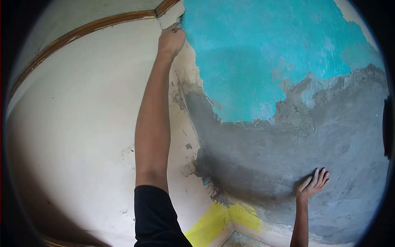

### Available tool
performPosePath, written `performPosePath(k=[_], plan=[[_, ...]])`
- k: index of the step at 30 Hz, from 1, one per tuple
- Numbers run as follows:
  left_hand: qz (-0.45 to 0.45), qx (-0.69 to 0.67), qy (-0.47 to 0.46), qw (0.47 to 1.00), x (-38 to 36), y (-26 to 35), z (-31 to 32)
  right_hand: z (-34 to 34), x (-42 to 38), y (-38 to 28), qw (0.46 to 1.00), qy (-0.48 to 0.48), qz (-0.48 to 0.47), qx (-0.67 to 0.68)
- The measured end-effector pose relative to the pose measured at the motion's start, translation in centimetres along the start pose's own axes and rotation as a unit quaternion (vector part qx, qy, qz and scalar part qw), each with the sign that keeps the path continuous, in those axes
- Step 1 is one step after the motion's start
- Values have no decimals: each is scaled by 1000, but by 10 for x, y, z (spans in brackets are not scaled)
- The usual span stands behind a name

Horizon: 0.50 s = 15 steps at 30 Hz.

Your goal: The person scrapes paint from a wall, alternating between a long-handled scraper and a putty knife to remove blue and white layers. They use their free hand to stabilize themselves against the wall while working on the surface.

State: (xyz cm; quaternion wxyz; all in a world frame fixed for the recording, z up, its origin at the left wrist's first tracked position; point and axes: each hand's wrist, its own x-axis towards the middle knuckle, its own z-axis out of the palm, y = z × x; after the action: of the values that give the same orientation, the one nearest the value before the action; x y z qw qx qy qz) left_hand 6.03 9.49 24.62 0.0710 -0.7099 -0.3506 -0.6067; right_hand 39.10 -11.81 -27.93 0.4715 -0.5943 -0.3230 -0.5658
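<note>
My left hand (172,40) is raised high at the top centre, its fingers closed round a small tool (180,20), of which little shows. The tool lies against the turquoise paint (255,53) at its left edge, beside the corner of the walls. Lower right, my right hand (313,185) rests on the bare grey plaster (255,152), fingers spread and pointing up. It holds nothing. Between turquoise and grey the paint edge is ragged, and a strip of cream coating (187,61) shows near the corner.
An off-white wall (90,99) fills the left side, with a brown wooden trim (103,21) curving along its top. Yellow paint (210,222) marks the low corner above a speckled floor (242,241). A dark object (387,127) stands at the right edge.
</note>
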Motion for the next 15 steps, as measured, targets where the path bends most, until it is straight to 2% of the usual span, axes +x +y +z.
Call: performPosePath(k=[5,7,8,12,15], plan=[[-27,-26,-8,999,3,-7,11,-3,0,-1,1000,-15,0,-8],[17,-13,7,1000,22,-6,5,-1,-1,-1,1000,-9,0,-10],[-5,-17,-8,1000,30,-7,2,0,-2,1,1000,-7,-1,-11],[29,29,-22,999,12,-9,-5,2,-6,1,1000,-7,6,-10],[51,26,22,998,18,-3,-1,2,-3,1,1000,-2,1,-14]])
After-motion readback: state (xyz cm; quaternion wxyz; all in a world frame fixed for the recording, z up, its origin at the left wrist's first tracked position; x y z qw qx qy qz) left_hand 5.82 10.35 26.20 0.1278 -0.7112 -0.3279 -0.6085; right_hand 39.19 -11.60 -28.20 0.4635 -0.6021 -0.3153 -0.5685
